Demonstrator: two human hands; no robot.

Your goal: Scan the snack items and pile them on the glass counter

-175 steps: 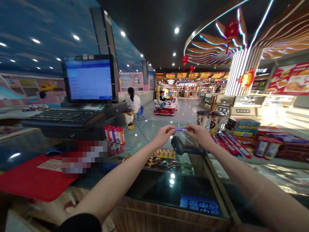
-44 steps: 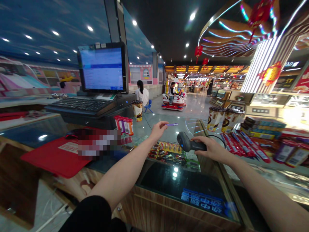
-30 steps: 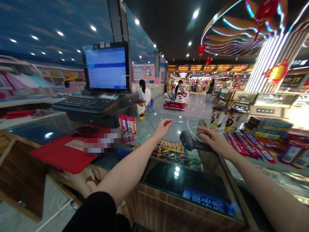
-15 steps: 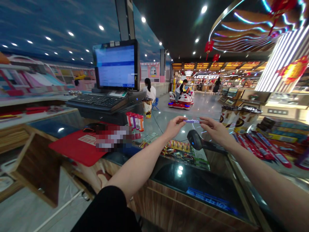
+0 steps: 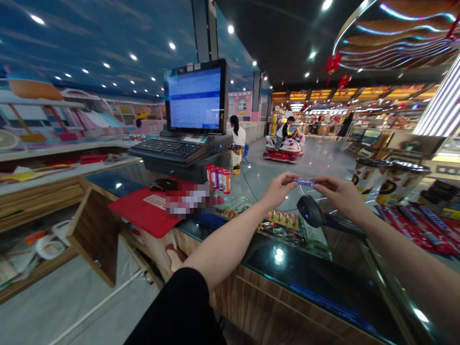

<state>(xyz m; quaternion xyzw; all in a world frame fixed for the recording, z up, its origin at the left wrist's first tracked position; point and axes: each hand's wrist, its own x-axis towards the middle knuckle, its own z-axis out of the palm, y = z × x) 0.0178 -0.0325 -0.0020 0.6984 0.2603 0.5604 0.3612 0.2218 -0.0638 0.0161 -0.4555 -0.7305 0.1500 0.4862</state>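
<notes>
A small, thin purple packet (image 5: 304, 182) is held level above the glass counter. At its left end, my left hand (image 5: 276, 191) pinches it between thumb and fingers. My right hand (image 5: 339, 194) has its fingertips closed on the other end. Just below the packet sits the head of a black barcode scanner (image 5: 309, 211), its handle passing under my right hand. Small colourful packets (image 5: 283, 220) lie beneath the hands at the counter. The packet's print is too small to read.
A monitor (image 5: 196, 98) and keyboard (image 5: 172, 147) stand left, beside several small coloured tubes (image 5: 218, 178). A red mat (image 5: 143, 208) carries a mouse (image 5: 163, 185). On the right are lidded cups (image 5: 402, 181) and red snack packs (image 5: 424, 225). A cabinet door (image 5: 95, 235) hangs open below.
The view has turned left, so the surroundings appear farther right. My right fingers have closed more firmly on the packet's end, and the packet has tilted slightly.
</notes>
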